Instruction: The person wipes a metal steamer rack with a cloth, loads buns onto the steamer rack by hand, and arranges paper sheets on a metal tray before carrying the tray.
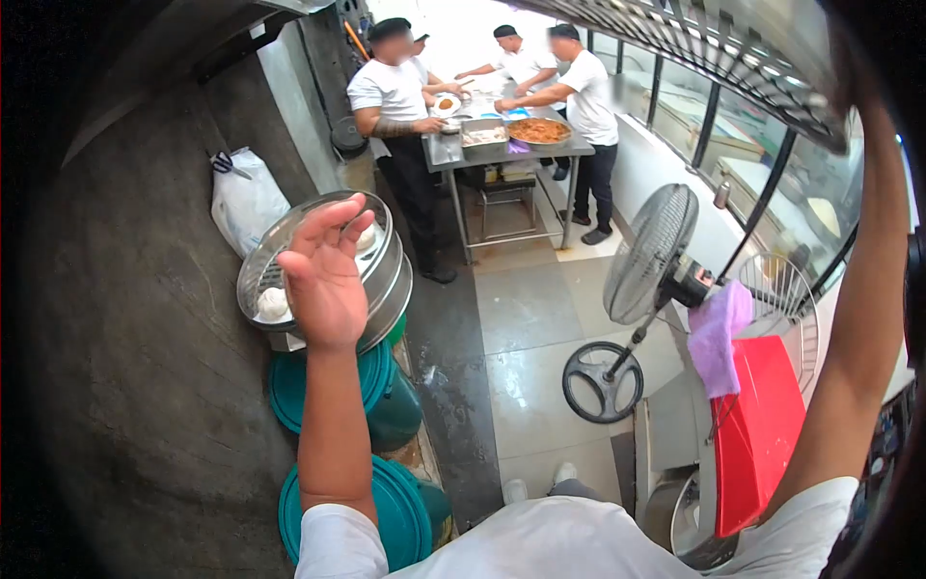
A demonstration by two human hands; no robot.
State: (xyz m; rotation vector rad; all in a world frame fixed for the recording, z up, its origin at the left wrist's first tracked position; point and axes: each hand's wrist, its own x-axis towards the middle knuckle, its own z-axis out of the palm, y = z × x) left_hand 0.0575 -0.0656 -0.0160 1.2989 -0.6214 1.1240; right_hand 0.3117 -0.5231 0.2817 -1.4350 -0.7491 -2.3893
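Observation:
My left hand (333, 275) is raised, palm turned up and fingers spread, with nothing in it. It overlaps a stack of round metal steamer trays (394, 280) in this view. White buns (273, 306) sit in the top tray on either side of the hand. My right arm reaches up along the right side, and my right hand (853, 72) is at the edge of a large slotted metal steamer tray (762, 72) held overhead. That tray is seen from below; my right fingers are mostly hidden in shadow behind its rim.
Teal lidded bins (395, 511) stand below the stack. A pedestal fan (651, 253), purple cloth (719, 333) and red panel (767, 425) are to the right. Several people in white shirts work at a metal table (511, 154) ahead, with food pans (538, 132). A white sack (249, 198) leans at left.

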